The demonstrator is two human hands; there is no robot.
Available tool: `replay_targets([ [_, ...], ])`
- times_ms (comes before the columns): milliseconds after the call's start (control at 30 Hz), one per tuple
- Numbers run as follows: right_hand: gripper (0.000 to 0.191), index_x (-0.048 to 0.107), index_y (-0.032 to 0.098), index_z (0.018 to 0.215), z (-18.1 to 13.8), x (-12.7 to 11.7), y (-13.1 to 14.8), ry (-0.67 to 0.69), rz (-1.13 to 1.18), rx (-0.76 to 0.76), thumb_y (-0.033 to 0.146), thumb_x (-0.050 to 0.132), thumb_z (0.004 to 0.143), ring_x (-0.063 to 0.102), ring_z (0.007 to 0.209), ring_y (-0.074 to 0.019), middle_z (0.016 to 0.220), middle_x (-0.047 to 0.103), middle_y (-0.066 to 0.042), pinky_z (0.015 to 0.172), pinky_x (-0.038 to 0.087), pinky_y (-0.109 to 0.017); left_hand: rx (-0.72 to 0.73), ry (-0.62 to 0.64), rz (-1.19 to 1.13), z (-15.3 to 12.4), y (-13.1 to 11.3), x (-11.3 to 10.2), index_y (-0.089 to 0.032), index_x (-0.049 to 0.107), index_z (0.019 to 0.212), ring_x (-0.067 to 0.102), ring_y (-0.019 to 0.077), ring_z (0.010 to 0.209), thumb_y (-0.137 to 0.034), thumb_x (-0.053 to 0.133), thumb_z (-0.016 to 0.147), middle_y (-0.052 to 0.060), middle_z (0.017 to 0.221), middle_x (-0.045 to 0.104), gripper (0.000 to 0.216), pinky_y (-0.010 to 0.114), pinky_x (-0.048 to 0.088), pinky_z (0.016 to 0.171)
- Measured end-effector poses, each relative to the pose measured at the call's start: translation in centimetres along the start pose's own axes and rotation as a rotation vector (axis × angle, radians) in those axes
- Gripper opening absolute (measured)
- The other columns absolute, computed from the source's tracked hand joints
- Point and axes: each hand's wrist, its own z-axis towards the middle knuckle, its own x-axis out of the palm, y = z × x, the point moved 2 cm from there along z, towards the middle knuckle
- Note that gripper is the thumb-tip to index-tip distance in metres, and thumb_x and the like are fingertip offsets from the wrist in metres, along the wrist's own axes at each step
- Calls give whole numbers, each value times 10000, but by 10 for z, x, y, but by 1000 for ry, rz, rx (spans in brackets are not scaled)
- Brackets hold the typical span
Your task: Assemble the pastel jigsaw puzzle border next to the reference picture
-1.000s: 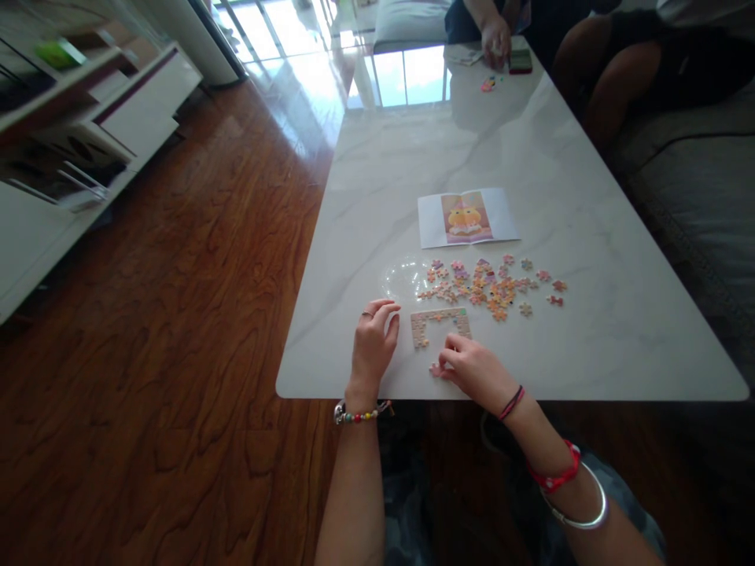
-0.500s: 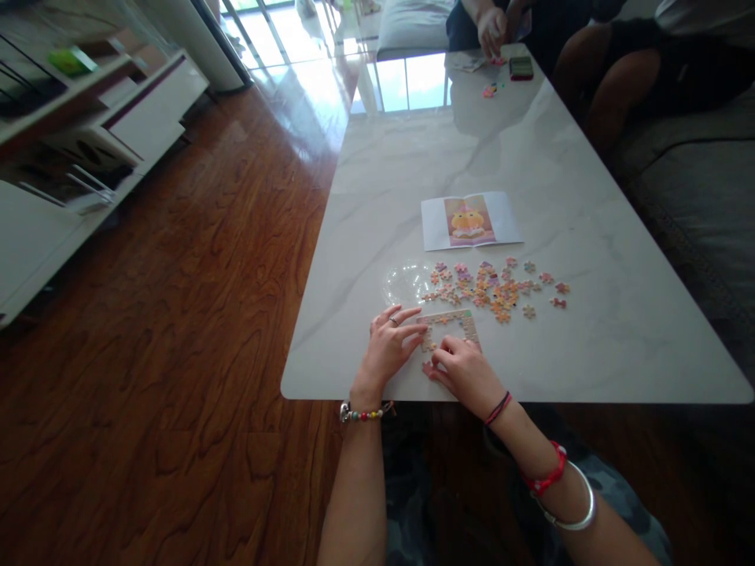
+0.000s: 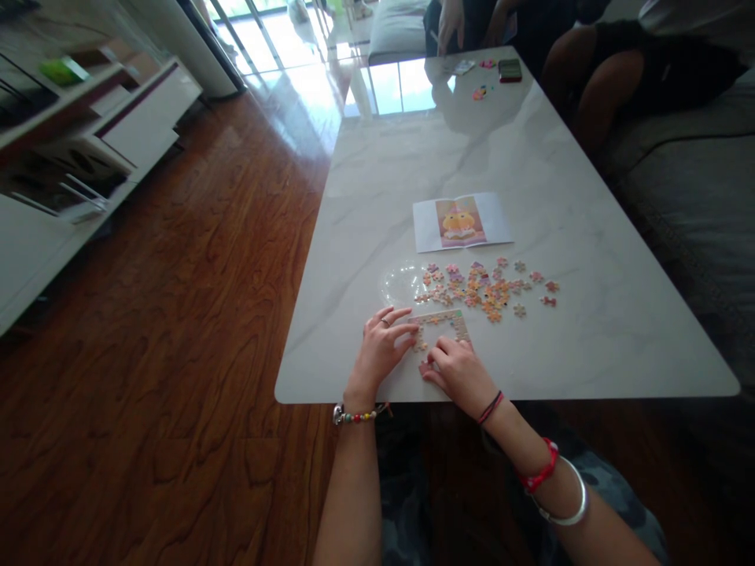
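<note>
A partly joined jigsaw puzzle frame (image 3: 436, 318) lies near the table's front edge, with bare tabletop inside it. My left hand (image 3: 381, 346) rests at its left side, fingers spread and fingertips touching that edge. At the lower side, my right hand (image 3: 457, 365) pinches a pink puzzle piece (image 3: 425, 367) between thumb and fingers. The right hand hides part of the frame's lower and right sides. Loose puzzle pieces (image 3: 492, 295), orange, pink and purple, are scattered just beyond the frame.
Behind the loose pieces lies a creased paper sheet (image 3: 463, 222) with a printed picture. At the far end of the marble-look table (image 3: 377, 173) are a dark green box (image 3: 510, 71) and small colourful pieces (image 3: 479, 93). Another person's hand (image 3: 451, 27) hangs there.
The view has shifted slightly, so the table appears further left. My hands stay at the puzzle almost unchanged. The other person's hand has lifted from the pink pieces and moved left.
</note>
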Motion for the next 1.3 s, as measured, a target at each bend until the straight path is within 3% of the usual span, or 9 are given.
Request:
replay_targets([
  [533, 174, 565, 157, 781, 1, 2, 2, 2, -14, 39, 311, 613, 717, 514, 760, -186, 820, 554, -59, 726, 348, -322, 27, 21, -38, 0, 1, -4, -303, 621, 959, 410, 203, 1152, -238, 555, 768, -6, 1168, 550, 212, 443, 353, 963],
  [700, 205, 566, 168, 773, 2, 2, -2, -26, 95, 40, 357, 613, 708, 526, 767, -187, 816, 561, -50, 730, 375, -324, 22, -41, -69, 3, 3, -7, -283, 595, 1007, 420, 202, 1144, -228, 527, 786, 14, 1169, 547, 238, 438, 361, 965],
  [900, 202, 536, 178, 867, 14, -36, -45, -327, 312, 93, 362, 515, 784, 534, 769, -165, 833, 552, -46, 712, 427, -297, 52, -216, -112, 22, -13, -14, -250, 481, 1156, 396, 203, 1173, -271, 524, 786, 54, 1232, 481, 373, 417, 348, 986],
  [1067, 329, 504, 180, 1030, 37, -67, -100, -626, 201, 101, 396, 499, 781, 514, 929, -223, 961, 549, -89, 806, 419, -371, 68, -340, -100, 54, -39, -12, -243, 373, 1242, 286, 218, 1253, -275, 523, 781, 70, 1322, 373, 486, 426, 313, 1010],
  [1300, 412, 512, 158, 1061, 67, -81, -138, -645, 92, 92, 446, 489, 768, 498, 956, -240, 988, 539, -114, 824, 414, -386, -26, -311, -133, 80, -45, -4, -218, 384, 1235, 305, 225, 1241, -292, 545, 761, 83, 1307, 390, 506, 420, 305, 1013],
])
